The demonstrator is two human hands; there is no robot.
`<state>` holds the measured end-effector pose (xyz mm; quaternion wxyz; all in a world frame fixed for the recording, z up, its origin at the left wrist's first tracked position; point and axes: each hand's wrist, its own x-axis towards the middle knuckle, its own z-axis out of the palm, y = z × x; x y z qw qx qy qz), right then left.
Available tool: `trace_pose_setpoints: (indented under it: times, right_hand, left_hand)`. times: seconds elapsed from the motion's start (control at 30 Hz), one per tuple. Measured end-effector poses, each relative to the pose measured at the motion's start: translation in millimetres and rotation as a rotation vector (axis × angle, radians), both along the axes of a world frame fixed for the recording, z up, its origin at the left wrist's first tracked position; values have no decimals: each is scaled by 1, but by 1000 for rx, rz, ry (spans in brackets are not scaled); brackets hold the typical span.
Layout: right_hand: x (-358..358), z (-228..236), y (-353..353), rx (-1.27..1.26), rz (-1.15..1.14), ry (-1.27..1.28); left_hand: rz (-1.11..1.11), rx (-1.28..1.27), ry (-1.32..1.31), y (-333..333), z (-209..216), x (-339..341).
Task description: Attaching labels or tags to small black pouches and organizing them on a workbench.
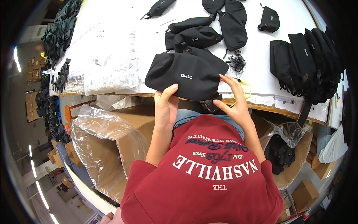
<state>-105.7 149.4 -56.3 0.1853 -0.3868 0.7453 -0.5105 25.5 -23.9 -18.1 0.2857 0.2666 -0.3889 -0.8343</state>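
A black fabric pouch (167, 69) with small white lettering is held at the near edge of the table, its front tilted up toward me. My left hand (167, 104) grips its lower left edge, thumb on the front and the other fingers mostly hidden underneath. At the right end, my right hand (237, 100) has index finger and thumb on the pouch's side and lower corner. Just beyond lie more black pouches (194, 36), partly overlapped by the held one. A tangle of small black pieces (236, 62) rests right of the pouch.
A clear plastic bag with white labels (112, 67) lies on the white table (294, 16) at left. Several black pouches (304, 61) stand in a row at right. Plastic-lined cardboard boxes (108, 138) flank me below; the right box holds black items (279, 153).
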Motion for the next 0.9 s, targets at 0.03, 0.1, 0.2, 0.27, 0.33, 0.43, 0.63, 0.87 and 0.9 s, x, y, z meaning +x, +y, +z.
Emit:
trace_pose_setpoints:
  times: [0.03, 0.1, 0.2, 0.27, 0.33, 0.43, 0.63, 0.87, 0.9]
  right_hand:
    - [1, -1, -1, 1, 1, -1]
    - [4, -5, -3, 104, -5, 61]
    - [3, -19, -3, 118, 59, 181]
    - [2, -36, -1, 110, 71, 199]
    - [2, -43, 0, 101, 85, 215]
    - [3, -43, 0, 120, 81, 169]
    - [2, -51, 6, 266, 145, 140]
    - [-23, -36, 22, -163, 136, -749]
    - [-27, -31, 26, -152, 150, -943]
  left_hand:
    - [1, 1, -1, 1, 1, 0]
    - [-4, 23, -4, 2, 4, 1]
    - [-1, 30, 20, 2, 5, 2]
    - [10, 37, 16, 3, 7, 0]
    - [23, 44, 10, 3, 6, -1]
    - [67, 92, -7, 2, 3, 0]
    - [59, 182, 33, -4, -4, 8]
    - [103, 121, 127, -20, -20, 14]
    - [134, 122, 123, -23, -23, 15]
